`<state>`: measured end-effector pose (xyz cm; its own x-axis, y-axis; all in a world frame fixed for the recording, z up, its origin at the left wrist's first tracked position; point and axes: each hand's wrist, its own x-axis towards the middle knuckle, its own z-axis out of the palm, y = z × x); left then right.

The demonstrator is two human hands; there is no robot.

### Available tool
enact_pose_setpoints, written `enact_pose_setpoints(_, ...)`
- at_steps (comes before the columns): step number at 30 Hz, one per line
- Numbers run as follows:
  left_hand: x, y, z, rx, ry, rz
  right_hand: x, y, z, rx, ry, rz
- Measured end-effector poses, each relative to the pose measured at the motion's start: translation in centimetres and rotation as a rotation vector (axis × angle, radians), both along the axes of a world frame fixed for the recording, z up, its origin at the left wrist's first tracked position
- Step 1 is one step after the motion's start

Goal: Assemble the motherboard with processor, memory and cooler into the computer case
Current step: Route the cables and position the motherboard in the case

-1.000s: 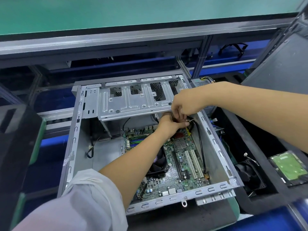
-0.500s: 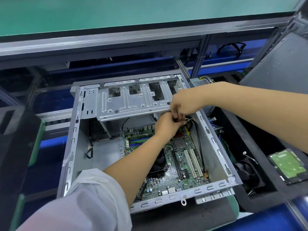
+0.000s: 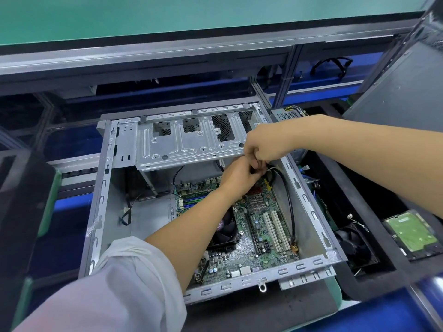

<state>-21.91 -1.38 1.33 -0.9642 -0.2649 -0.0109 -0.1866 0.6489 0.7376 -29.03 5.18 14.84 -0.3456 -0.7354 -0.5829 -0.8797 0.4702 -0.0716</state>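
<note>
The green motherboard [image 3: 259,226] lies flat on the floor of the open grey sheet-metal computer case [image 3: 100,212], with its black square cooler fan [image 3: 225,230] near the middle and two white expansion slots [image 3: 275,232] to the right of it. At the far right corner of the board, just under the edge of the silver perforated drive-bay bracket [image 3: 189,144], both hands meet. The left hand [image 3: 239,176] reaches in from below, its fingers curled and pinching thin white and black wires [image 3: 272,168]; the right hand [image 3: 261,149] comes from the right, fingers curled down onto the same bundle, touching the left hand. A black cable [image 3: 288,202] runs from that spot along the case's right wall to a yellow connector [image 3: 294,248] near the front. The case rests on a dark mat on the desk [image 3: 263,312]. To the right, a black tray [image 3: 388,271] holds a loose black fan [image 3: 354,245] and a hard drive with a green circuit board [image 3: 412,232].
</note>
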Motion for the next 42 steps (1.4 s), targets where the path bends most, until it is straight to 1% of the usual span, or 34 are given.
enact_pose_setpoints(4, 0.2, 0.3, 0.2, -0.077, 0.018, 0.035, 0.0, 0.1, 0.2, 0.005, 0.003, 0.016)
enact_pose_setpoints(7, 0.4, 0.4, 0.4, -0.103, 0.054, 0.095, 0.1, 0.1, 0.1, 0.004, 0.013, 0.023)
enact_pose_setpoints(10, 0.4, 0.9, 0.6, -0.189, 0.084, 0.171, 0.1, 0.1, 0.1, 0.003, 0.012, 0.012)
enact_pose_setpoints(12, 0.3, 1.3, 0.6, -0.166, 0.022, 0.225, 0.1, 0.1, 0.2, 0.004, 0.008, 0.006)
enact_pose_setpoints(13, 0.2, 1.4, 0.7, -0.085, -0.035, 0.236, 0.1, 0.1, 0.2, 0.003, 0.012, 0.008)
enact_pose_setpoints(14, 0.0, 1.3, 0.7, 0.042, -0.081, 0.248, 0.2, 0.1, 0.2, 0.001, 0.017, 0.009)
enact_pose_setpoints(16, -0.2, 1.0, 0.9, 0.320, -0.119, 0.283, 0.3, 0.1, 0.1, -0.002, 0.022, 0.004)
enact_pose_setpoints(17, -0.2, 1.0, 1.0, 0.415, -0.119, 0.300, 0.3, 0.1, 0.1, -0.002, 0.023, 0.001)
enact_pose_setpoints(22, -0.2, 1.7, 1.1, 0.690, -0.061, 0.374, 0.4, 0.0, 0.0, -0.002, -0.001, -0.038)
enact_pose_setpoints(25, -0.5, 1.6, 0.9, 0.744, -0.066, 0.376, 0.3, 0.0, -0.1, -0.008, -0.004, -0.040)
enact_pose_setpoints(27, -0.4, 1.5, 0.8, 0.691, -0.053, 0.330, 0.2, 0.0, -0.1, -0.006, -0.007, -0.040)
enact_pose_setpoints(28, -0.3, 1.4, 0.7, 0.604, -0.041, 0.288, 0.1, 0.0, -0.1, -0.006, -0.009, -0.039)
enact_pose_setpoints(30, -0.1, 1.1, 0.4, 0.348, -0.006, 0.172, 0.0, -0.1, -0.2, -0.002, -0.008, -0.030)
enact_pose_setpoints(31, -0.1, 0.9, 0.2, 0.252, 0.014, 0.113, 0.0, 0.0, -0.2, -0.002, -0.004, -0.024)
enact_pose_setpoints(33, 0.0, 0.4, 0.0, 0.178, 0.035, 0.026, -0.1, 0.0, -0.2, -0.007, 0.002, -0.015)
enact_pose_setpoints(37, -0.1, -0.4, 0.1, 0.036, 0.046, -0.072, -0.1, 0.1, -0.4, -0.009, 0.027, 0.012)
enact_pose_setpoints(42, 0.1, -1.0, -0.1, -0.377, 0.117, -0.279, 0.1, 0.7, -0.5, 0.039, 0.033, 0.034)
